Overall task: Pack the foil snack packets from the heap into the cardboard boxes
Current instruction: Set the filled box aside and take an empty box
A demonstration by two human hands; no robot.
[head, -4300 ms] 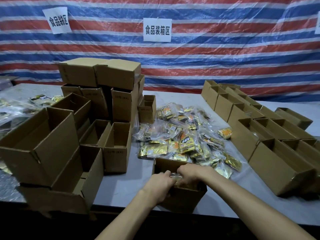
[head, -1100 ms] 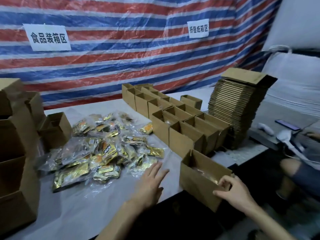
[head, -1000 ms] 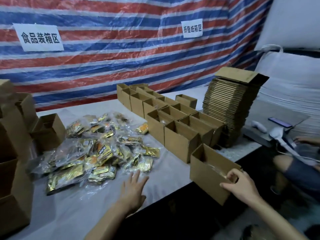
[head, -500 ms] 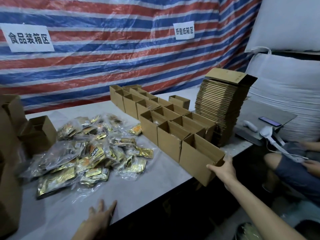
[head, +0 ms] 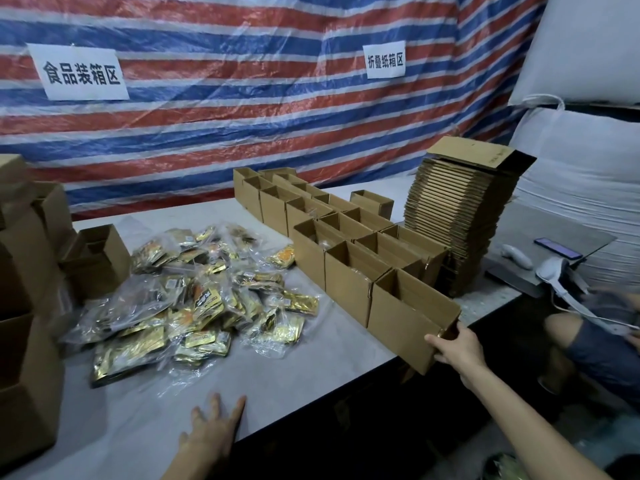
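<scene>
A heap of gold foil snack packets (head: 194, 299) in clear plastic lies on the grey table (head: 311, 368). To its right runs a double row of open cardboard boxes (head: 311, 220). The nearest box (head: 405, 317) sits at the row's front end, by the table's corner. My right hand (head: 457, 351) grips this box at its near right corner, thumb on the front face. My left hand (head: 214, 431) rests flat on the table near the front edge, fingers spread, holding nothing.
A tall stack of flattened cartons (head: 460, 209) stands behind the row at the right. More open boxes (head: 31, 271) crowd the left side. Beyond the table's right end sits another person (head: 595, 341), with a phone (head: 557, 248) on a board.
The packed box went from in front of me to the right and now stands at the end of the row, still in my right hand. My left hand dropped flat near the table edge.
</scene>
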